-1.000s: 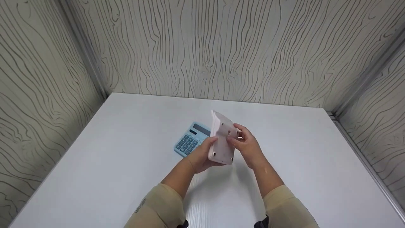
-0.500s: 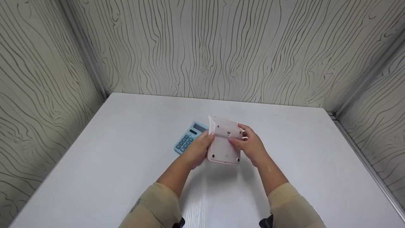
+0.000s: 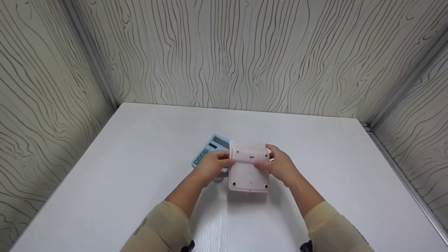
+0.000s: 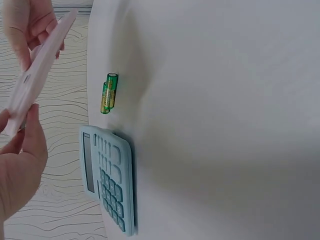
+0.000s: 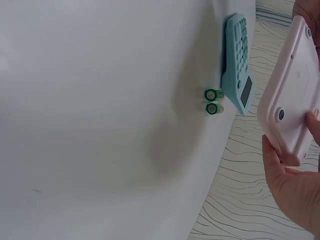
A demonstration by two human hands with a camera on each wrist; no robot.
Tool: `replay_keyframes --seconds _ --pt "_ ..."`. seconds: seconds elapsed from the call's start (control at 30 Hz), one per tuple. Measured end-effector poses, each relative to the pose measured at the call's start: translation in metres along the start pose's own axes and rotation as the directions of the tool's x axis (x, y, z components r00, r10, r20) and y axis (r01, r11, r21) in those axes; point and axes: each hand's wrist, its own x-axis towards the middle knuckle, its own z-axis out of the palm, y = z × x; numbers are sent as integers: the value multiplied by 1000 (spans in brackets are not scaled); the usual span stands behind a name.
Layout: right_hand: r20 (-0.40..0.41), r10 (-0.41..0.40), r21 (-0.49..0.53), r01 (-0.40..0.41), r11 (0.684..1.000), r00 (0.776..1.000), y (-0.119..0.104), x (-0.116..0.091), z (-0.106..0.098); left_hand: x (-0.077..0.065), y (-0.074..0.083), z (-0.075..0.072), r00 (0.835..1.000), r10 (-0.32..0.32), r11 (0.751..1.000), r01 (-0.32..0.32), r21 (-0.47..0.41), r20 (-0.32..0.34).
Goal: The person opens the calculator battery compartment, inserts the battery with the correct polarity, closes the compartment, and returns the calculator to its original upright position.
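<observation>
A pale pink calculator is held up above the table with its back towards me, showing dark round feet and a small latch slot. My left hand grips its left edge, thumb on the back and fingers behind. On the other side, my right hand holds the right edge, its thumb pressing just beneath the latch slot. A light blue calculator lies on the table behind the left hand, partly covered by it. Two green batteries lie beside it in the left wrist view; the head view hides them behind the pink calculator.
The white table fills the space beneath the hands. Wood-grain patterned panels stand along its back and both sides, with grey metal strips at the corners.
The pink calculator has turned so its back squarely faces me, and it has come lower and nearer. Both hands keep their hold on it, the left arm shifting left.
</observation>
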Motion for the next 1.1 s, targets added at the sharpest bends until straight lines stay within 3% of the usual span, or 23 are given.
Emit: replay_keyframes --seconds 0.6,0.9,1.1 --pt "42 26 -191 -17 981 999 24 -24 22 -18 -29 1 991 -134 980 130 151 21" --pt "105 29 -187 -9 982 994 40 -36 33 -23 -42 7 976 -216 935 206 289 2" --pt "126 34 -192 -9 981 991 44 -37 36 -27 -45 9 969 -248 920 233 316 8"
